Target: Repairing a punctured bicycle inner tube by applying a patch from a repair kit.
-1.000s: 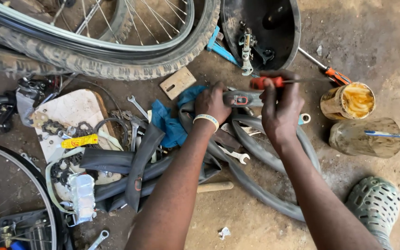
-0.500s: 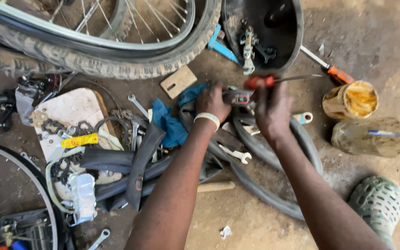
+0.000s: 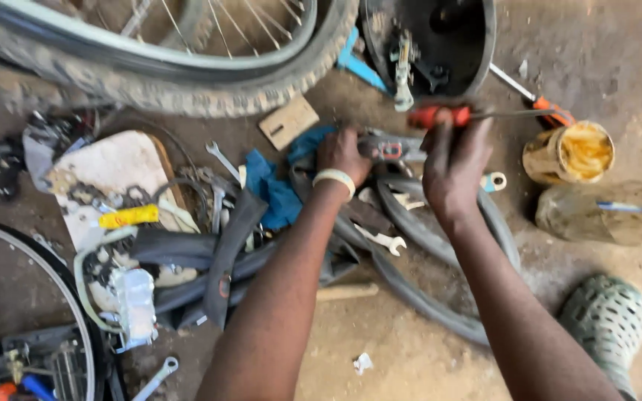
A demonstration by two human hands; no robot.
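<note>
While the left hand (image 3: 342, 153) is clutching a small grey metal part (image 3: 394, 146) above the black inner tubes (image 3: 410, 215), the right hand (image 3: 455, 165) is gripping a red-handled screwdriver (image 3: 440, 116), its shaft pointing toward the yellow tin (image 3: 570, 153).

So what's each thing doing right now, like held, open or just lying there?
Red-handled screwdriver: gripped by right hand.
Grey metal part: held by left hand.
Round tin of yellow grease: open, upright.
Silver spanner: lying flat on black rubber tubes.
Knobbly bicycle tyre: on its rim.
</note>
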